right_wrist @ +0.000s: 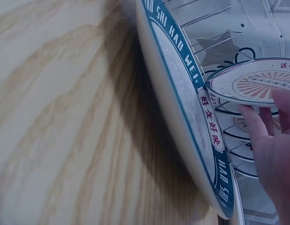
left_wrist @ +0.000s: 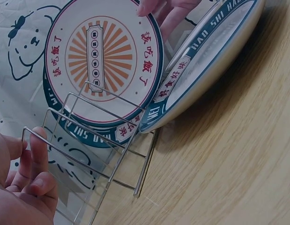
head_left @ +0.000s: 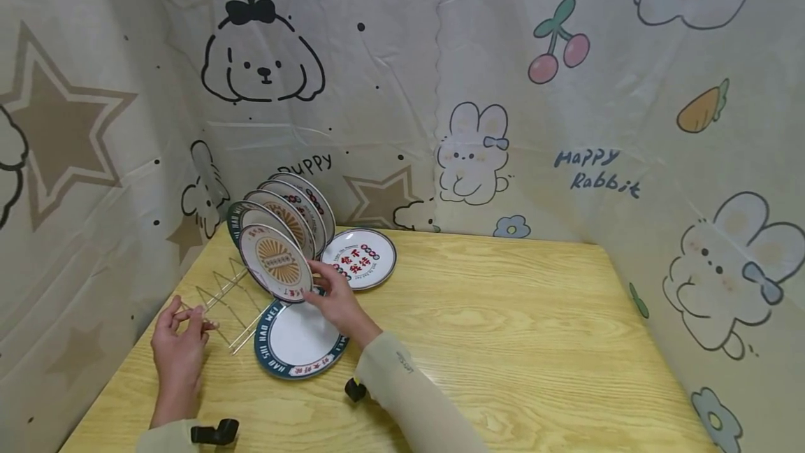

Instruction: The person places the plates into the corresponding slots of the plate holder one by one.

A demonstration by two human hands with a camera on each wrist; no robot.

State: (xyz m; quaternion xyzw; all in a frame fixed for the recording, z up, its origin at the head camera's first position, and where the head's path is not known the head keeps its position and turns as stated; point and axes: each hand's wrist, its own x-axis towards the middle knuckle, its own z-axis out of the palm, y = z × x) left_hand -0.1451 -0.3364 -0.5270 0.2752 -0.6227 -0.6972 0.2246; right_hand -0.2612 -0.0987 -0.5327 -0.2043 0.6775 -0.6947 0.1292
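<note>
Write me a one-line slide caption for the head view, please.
Left hand pinches a wire rack while the right hand holds a tilted sunburst plate.

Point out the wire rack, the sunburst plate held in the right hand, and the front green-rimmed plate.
Wire rack [left_wrist: 109, 178]: left wrist view, on a wire junction.
Held sunburst plate [head_left: 277, 263]: head view, on its printed centre.
Front green-rimmed plate [head_left: 298, 338]: head view, on its white middle.

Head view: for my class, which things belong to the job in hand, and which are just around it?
Job in hand:
wire rack, pinched by the left hand
sunburst plate, held by the right hand
upright plates behind it
probably the green-rimmed plate and red-lettered plate

Just around:
wooden table
printed cloth
black wrist devices
</note>
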